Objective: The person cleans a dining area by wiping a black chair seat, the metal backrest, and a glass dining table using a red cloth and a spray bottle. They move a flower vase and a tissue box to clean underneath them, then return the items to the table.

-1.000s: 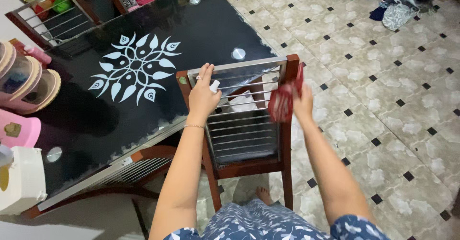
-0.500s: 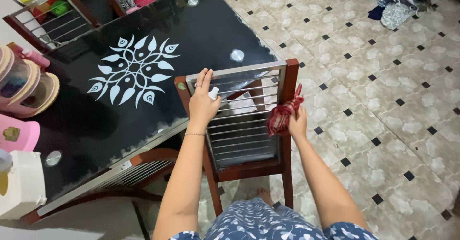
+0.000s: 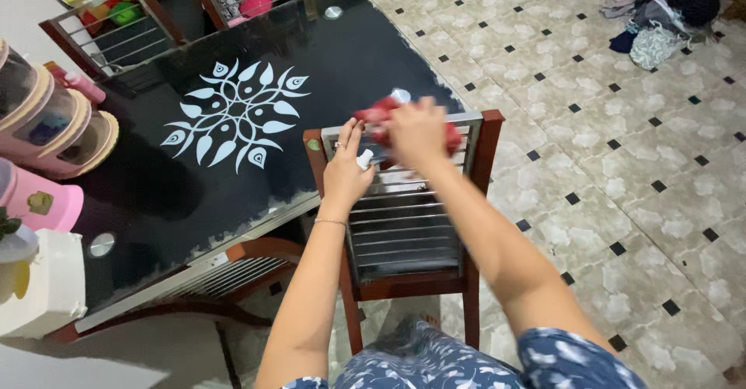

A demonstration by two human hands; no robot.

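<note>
A wooden chair (image 3: 486, 144) with a backrest of thin metal bars stands pushed against a black glass table (image 3: 233, 171). My left hand (image 3: 346, 170) rests on the top rail of the backrest and holds a small white object against it. My right hand (image 3: 416, 131) is shut on a red checked cloth (image 3: 374, 114) and presses it on the top rail, close beside my left hand. The cloth is partly hidden under my fingers.
The table bears a white flower pattern (image 3: 235, 118). Pink stacked containers (image 3: 47, 125) and a white box (image 3: 39, 284) sit at its left edge. More chairs (image 3: 101, 27) stand on the far side. A pile of clothes (image 3: 657, 8) lies on the tiled floor at top right.
My right hand moved with the cloth from the chair's right post up and left onto the top rail. My left hand stayed on the rail. The view shifted slightly.
</note>
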